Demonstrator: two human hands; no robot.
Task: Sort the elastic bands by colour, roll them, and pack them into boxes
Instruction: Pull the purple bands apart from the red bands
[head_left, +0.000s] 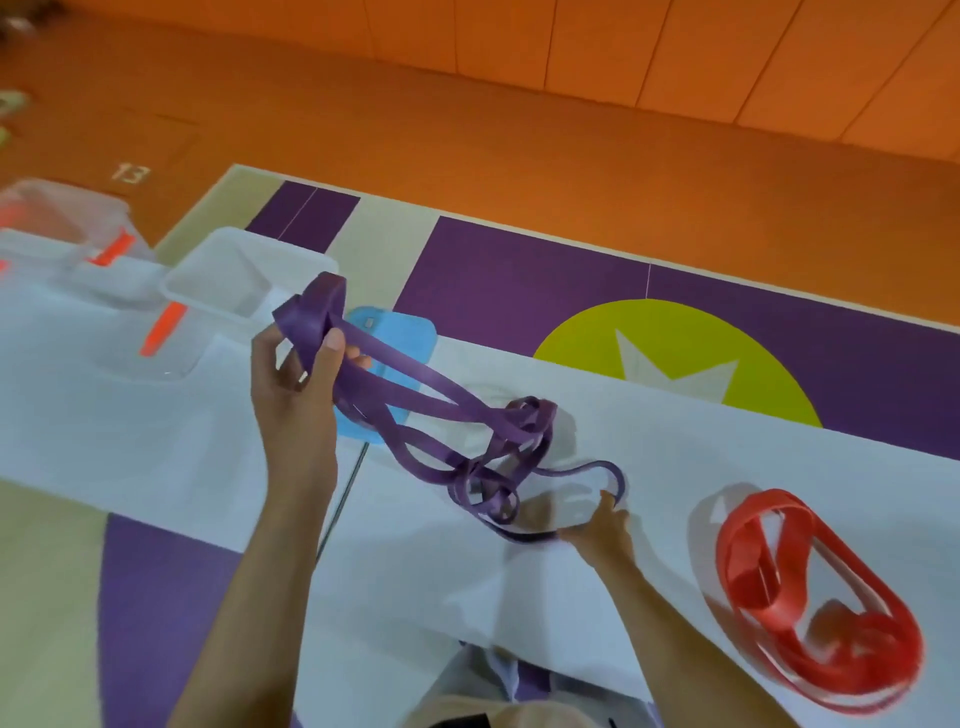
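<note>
Right hand (597, 525) pinches purple band (522, 415) tail on sheet (156, 441); left hand (296, 384) grips raised rolled end.

Orange floor (467, 130), marked "13" (130, 173) far left. Orange panelled wall (675, 47) on far side. Purple-and-beige mat (519, 270) bearing yellow-green circle (587, 338) with pale star (675, 371).

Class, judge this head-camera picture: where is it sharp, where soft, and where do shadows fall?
Head view: the purple bands and left hand are fairly sharp; the clear boxes at far left smear soft; the whole scene sits tilted; soft, faint shadows lie left of the red bands on the white table.
</note>
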